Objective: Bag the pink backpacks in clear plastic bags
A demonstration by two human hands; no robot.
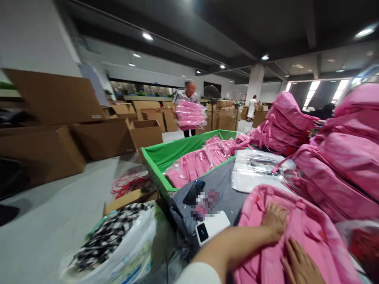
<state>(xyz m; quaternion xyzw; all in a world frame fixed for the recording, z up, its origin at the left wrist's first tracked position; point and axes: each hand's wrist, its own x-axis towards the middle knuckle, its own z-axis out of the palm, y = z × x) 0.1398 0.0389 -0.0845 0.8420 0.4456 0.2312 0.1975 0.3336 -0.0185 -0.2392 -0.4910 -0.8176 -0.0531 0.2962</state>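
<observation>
A pink backpack (314, 236) lies on the table right in front of me, with its shoulder straps facing up. My left hand (276, 220) rests on the upper middle of it, palm down, with the fingers laid on the fabric. Lower down, my right hand (303, 263) presses flat on the same backpack, fingers stretched out; its wrist is cut off by the bottom edge. Just beyond the backpack is a stack of clear plastic bags (257, 169).
Piles of pink backpacks (352, 157) stand at right. A green-lined bin (156, 157) holds plastic-wrapped pink backpacks. A phone (194, 192) and white power bank (212, 228) lie on the grey cover. Cardboard boxes (103, 138) line the left; a person (189, 94) carries wrapped pink goods.
</observation>
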